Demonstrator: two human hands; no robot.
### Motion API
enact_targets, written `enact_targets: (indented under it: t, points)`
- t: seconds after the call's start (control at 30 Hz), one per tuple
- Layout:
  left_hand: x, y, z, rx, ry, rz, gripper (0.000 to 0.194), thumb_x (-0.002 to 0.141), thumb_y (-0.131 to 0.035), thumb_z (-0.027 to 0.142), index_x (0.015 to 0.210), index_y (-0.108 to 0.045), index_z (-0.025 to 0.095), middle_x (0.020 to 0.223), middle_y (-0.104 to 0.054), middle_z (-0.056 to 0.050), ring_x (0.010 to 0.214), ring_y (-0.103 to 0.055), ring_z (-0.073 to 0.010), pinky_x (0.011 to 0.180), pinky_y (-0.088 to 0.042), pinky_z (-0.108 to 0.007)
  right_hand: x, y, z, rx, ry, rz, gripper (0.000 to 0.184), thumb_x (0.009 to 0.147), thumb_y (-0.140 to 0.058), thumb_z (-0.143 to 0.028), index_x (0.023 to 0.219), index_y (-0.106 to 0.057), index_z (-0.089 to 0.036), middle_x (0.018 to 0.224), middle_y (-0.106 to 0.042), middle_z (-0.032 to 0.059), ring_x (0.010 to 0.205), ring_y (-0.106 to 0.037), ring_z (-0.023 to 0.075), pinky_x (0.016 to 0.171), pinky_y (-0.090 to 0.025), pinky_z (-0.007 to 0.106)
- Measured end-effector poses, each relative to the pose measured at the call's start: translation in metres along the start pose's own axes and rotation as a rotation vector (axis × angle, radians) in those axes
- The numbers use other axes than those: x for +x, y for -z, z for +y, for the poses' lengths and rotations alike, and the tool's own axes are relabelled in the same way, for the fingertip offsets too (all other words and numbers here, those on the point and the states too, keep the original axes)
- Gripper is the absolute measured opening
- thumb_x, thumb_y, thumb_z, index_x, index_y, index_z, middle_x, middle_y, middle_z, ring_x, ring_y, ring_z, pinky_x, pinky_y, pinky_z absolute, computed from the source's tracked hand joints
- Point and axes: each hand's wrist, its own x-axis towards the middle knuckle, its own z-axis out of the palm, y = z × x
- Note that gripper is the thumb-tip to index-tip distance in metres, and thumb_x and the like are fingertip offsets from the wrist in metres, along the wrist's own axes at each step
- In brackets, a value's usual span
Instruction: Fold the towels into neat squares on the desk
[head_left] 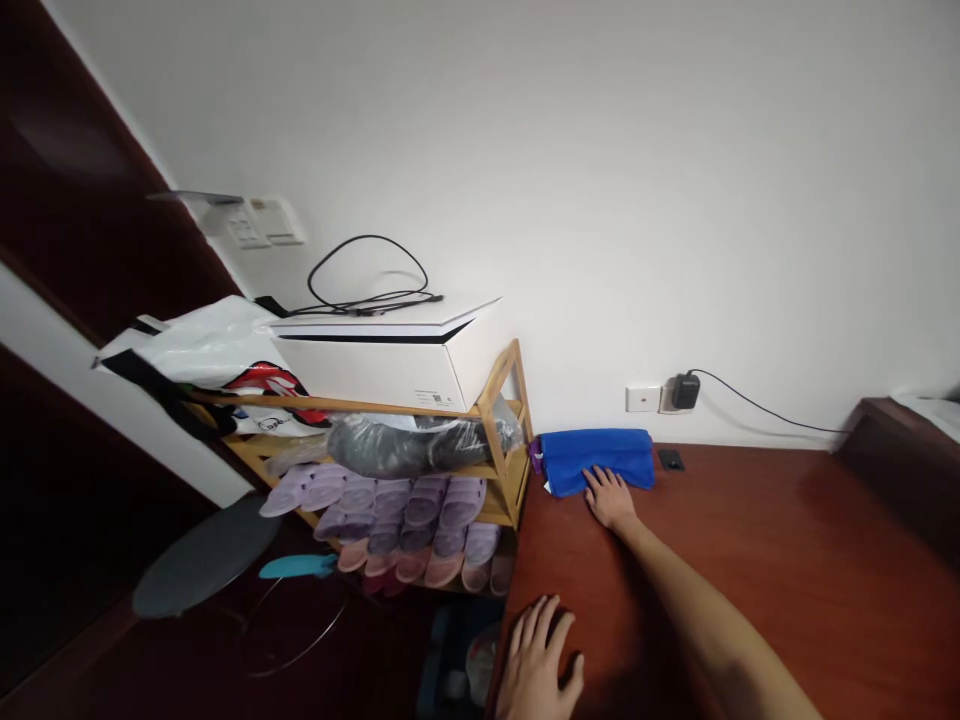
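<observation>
A folded blue cloth (pixel 585 455) lies at the back left corner of the reddish-brown wooden desk (pixel 750 570), against the wall. My right hand (pixel 609 498) reaches across to it, fingers spread and resting on its front edge. A bit of purple material (pixel 535 456) shows at the cloth's left end. Near the desk's left edge, my left hand (pixel 538 665) is open, fingers apart, with nothing in it. Its wrist is cut off by the bottom of the view.
Left of the desk stands a wooden shoe rack (pixel 517 480) with several purple and pink slippers (pixel 409 510). On top sit a white box (pixel 375 370), a black cable (pixel 367 300) and a plastic bag (pixel 217 345). A black plug (pixel 685 391) is in the wall socket. A round stool (pixel 206 560) stands lower left.
</observation>
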Motion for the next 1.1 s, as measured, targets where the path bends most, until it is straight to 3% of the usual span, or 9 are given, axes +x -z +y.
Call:
enact_targets:
  t: [0.17,0.33,0.43,0.53,0.63,0.73,0.87,1.0,1.1]
  points:
    - [-0.001,-0.006,-0.008,0.02,-0.05,0.036,0.057,0.085,-0.069,0.034,0.141,-0.06,0.035,0.152,-0.06,-0.003,0.135,-0.059,-0.0298,0.108,-0.054,-0.047,0.036,0.005,-0.009,0.032,-0.042,0.019,0.048,0.105,-0.036,-0.034,0.149,-0.055,-0.032,0.156,-0.052,0.0104,0.139,-0.045,0.0317,0.111,-0.034,0.049]
    - [0.0,0.001,-0.004,-0.024,-0.015,-0.021,0.055,0.087,-0.067,0.035,0.142,-0.059,0.036,0.154,-0.059,-0.002,0.137,-0.057,-0.0301,0.111,-0.052,-0.05,0.033,0.021,-0.014,0.113,-0.081,0.049,0.038,0.105,-0.037,-0.026,0.126,-0.07,-0.025,0.133,-0.065,0.0154,0.125,-0.055,0.0296,0.102,-0.04,0.045]
    - [0.002,0.008,0.002,-0.057,0.041,-0.046,0.054,0.09,-0.065,0.034,0.143,-0.058,0.037,0.155,-0.057,-0.002,0.14,-0.054,-0.0302,0.114,-0.049,-0.051,0.018,0.045,-0.012,0.202,-0.068,0.091,0.034,0.106,-0.04,-0.029,0.121,-0.07,-0.022,0.124,-0.07,0.0132,0.114,-0.062,0.0253,0.097,-0.044,0.037]
    - [0.003,0.014,0.009,-0.094,0.087,-0.051,0.05,0.092,-0.062,0.032,0.142,-0.059,0.037,0.156,-0.056,-0.002,0.142,-0.052,-0.0295,0.116,-0.047,-0.052,-0.003,0.09,-0.006,0.297,-0.038,0.167,0.036,0.106,-0.037,-0.035,0.123,-0.067,-0.023,0.12,-0.073,0.009,0.107,-0.067,0.022,0.091,-0.046,0.031]
    - [0.006,0.02,0.014,-0.131,0.109,-0.046,0.045,0.095,-0.057,0.029,0.139,-0.062,0.035,0.154,-0.057,-0.003,0.142,-0.051,-0.0283,0.117,-0.045,-0.052,-0.046,0.137,-0.001,0.443,0.013,0.279,0.037,0.104,-0.039,-0.042,0.118,-0.067,-0.023,0.112,-0.075,0.0068,0.099,-0.068,0.0217,0.087,-0.048,0.03]
    - [0.011,0.027,0.018,-0.192,0.117,-0.04,0.04,0.097,-0.055,0.03,0.135,-0.066,0.031,0.15,-0.06,-0.005,0.141,-0.051,-0.0289,0.118,-0.042,-0.053,-0.119,0.151,-0.005,0.706,0.156,0.211,0.028,0.094,-0.053,-0.045,0.093,-0.069,-0.023,0.09,-0.074,0.0024,0.083,-0.065,0.0201,0.078,-0.048,0.03]
    - [0.016,0.041,0.021,-0.457,0.149,0.017,0.032,0.09,-0.061,0.031,0.119,-0.074,0.027,0.132,-0.071,-0.011,0.131,-0.057,-0.0324,0.117,-0.04,-0.057,-0.221,0.111,-0.027,0.909,0.162,-0.146,0.024,0.081,-0.067,-0.046,0.076,-0.064,-0.022,0.071,-0.067,-0.0015,0.069,-0.058,0.0161,0.066,-0.043,0.027]
    - [0.007,0.051,0.04,-0.924,0.35,0.073,0.013,0.077,-0.07,0.038,0.075,-0.073,0.024,0.092,-0.075,-0.011,0.101,-0.067,-0.033,0.105,-0.047,-0.054,-0.282,0.076,-0.044,1.14,0.008,-0.135,0.041,0.077,-0.069,-0.062,0.072,-0.055,-0.023,0.065,-0.056,-0.0046,0.064,-0.051,0.0133,0.063,-0.041,0.026]
    - [-0.015,0.051,0.074,-1.041,0.45,0.082,0.04,0.088,-0.054,0.056,0.074,-0.07,0.023,0.077,-0.073,-0.013,0.081,-0.07,-0.0314,0.085,-0.055,-0.051,-0.31,0.074,-0.052,1.29,-0.079,-0.128,0.051,0.076,-0.068,-0.072,0.075,-0.049,-0.025,0.062,-0.046,-0.0088,0.056,-0.043,0.0103,0.053,-0.037,0.023]
